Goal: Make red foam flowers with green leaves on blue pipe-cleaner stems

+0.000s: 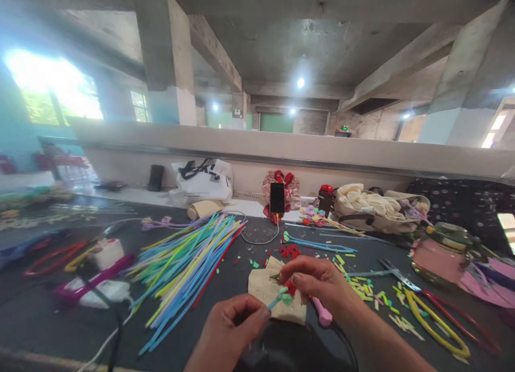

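My left hand (pixel 241 321) pinches the light blue stem (pixel 274 302) of a small pipe-cleaner flower. At the stem's top sits a mint-green flower head (pixel 286 295) with red beside it. My right hand (pixel 317 281) is closed at the head, thumb and forefinger together on a small red piece (pixel 289 286); the fingers partly hide it. Below both hands lies a beige cloth (pixel 259 283). A pink rounded handle (pixel 323 313) sticks out under my right wrist, its other end hidden.
A fan of coloured pipe cleaners (pixel 189 270) spreads to the left. Red cut bits (pixel 289 251) and yellow-green bits (pixel 362 286) are scattered about. Red-handled pliers (pixel 404 278) and yellow-handled scissors (pixel 436 324) lie right, near a jar (pixel 438 257). A phone (pixel 277 198) stands at the back.
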`<act>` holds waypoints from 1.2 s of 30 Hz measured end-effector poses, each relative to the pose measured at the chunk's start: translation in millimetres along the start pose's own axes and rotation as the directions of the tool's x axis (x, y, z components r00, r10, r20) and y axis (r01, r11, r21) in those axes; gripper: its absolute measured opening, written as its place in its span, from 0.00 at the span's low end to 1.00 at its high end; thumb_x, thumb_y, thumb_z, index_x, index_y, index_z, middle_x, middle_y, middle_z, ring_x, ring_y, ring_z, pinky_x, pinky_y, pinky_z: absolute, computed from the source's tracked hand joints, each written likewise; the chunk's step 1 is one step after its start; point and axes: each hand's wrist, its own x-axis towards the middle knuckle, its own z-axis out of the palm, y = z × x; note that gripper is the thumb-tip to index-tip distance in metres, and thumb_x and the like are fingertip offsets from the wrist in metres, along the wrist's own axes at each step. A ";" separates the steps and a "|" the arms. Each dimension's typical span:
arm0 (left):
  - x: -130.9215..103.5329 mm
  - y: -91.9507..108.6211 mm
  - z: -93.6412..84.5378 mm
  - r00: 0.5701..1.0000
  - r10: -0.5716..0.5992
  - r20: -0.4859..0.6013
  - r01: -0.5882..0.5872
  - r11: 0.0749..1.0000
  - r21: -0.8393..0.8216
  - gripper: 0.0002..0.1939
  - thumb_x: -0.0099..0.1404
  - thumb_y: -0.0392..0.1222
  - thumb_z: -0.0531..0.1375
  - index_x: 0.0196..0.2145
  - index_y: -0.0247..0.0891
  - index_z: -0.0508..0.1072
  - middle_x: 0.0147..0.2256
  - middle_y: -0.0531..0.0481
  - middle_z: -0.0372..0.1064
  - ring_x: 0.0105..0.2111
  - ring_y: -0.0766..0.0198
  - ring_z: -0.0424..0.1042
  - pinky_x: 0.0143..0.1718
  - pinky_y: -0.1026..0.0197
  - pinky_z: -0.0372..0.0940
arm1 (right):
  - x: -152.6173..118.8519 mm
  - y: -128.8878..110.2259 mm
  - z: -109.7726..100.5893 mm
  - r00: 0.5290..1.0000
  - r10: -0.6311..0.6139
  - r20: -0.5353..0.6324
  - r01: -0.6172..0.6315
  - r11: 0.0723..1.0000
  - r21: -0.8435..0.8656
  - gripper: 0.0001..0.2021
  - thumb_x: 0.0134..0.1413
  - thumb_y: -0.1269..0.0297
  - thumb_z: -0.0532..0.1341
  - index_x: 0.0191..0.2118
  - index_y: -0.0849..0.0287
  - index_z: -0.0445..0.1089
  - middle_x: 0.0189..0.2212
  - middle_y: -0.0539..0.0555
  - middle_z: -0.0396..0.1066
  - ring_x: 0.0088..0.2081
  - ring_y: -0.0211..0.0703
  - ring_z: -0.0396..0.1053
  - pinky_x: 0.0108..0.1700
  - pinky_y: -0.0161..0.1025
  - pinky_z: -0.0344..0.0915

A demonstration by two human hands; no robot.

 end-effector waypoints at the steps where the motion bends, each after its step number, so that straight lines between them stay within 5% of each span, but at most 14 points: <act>1: -0.6 1.1 -0.4 1.000 0.014 0.002 -0.014 0.999 0.032 0.11 0.45 0.44 0.61 0.14 0.33 0.70 0.12 0.59 0.52 0.16 0.73 0.49 0.18 0.68 0.45 | -1.2 -2.7 -2.2 0.999 0.013 0.029 -0.012 0.999 -0.041 0.11 0.45 0.59 0.61 0.34 0.60 0.72 0.28 0.52 0.71 0.27 0.36 0.67 0.23 0.29 0.58; 9: -2.8 3.0 0.6 0.999 0.016 0.039 -0.020 0.995 0.100 0.10 0.46 0.43 0.60 0.15 0.34 0.72 0.13 0.59 0.54 0.17 0.71 0.49 0.19 0.68 0.45 | -6.7 -6.9 -9.2 0.996 0.019 0.083 -0.001 0.978 -0.210 0.05 0.43 0.68 0.61 0.27 0.60 0.75 0.22 0.48 0.69 0.23 0.33 0.62 0.25 0.30 0.57; 15: -3.7 5.0 2.0 0.999 0.039 0.036 -0.045 0.985 0.166 0.09 0.47 0.41 0.59 0.15 0.34 0.72 0.13 0.59 0.55 0.17 0.71 0.51 0.19 0.68 0.46 | -10.0 -8.7 -7.9 0.992 0.087 0.091 -0.058 0.958 -0.281 0.05 0.43 0.71 0.60 0.27 0.60 0.75 0.18 0.46 0.63 0.16 0.27 0.53 0.17 0.26 0.51; 23: -4.1 9.9 -3.8 0.992 0.009 0.127 -0.031 0.984 0.174 0.10 0.49 0.43 0.59 0.20 0.35 0.76 0.16 0.55 0.64 0.19 0.68 0.57 0.22 0.69 0.51 | -10.6 -11.5 -8.8 0.977 0.135 0.163 -0.078 0.946 -0.314 0.07 0.47 0.69 0.58 0.27 0.60 0.75 0.18 0.46 0.63 0.16 0.28 0.53 0.17 0.26 0.50; 36: -5.9 12.4 -2.7 0.994 0.011 0.113 -0.031 0.984 0.176 0.09 0.49 0.41 0.59 0.21 0.35 0.77 0.16 0.55 0.65 0.19 0.68 0.58 0.22 0.69 0.54 | -10.4 -9.3 -7.6 0.974 0.136 0.181 -0.058 0.923 -0.381 0.09 0.49 0.67 0.56 0.28 0.61 0.73 0.16 0.46 0.64 0.16 0.28 0.54 0.16 0.25 0.49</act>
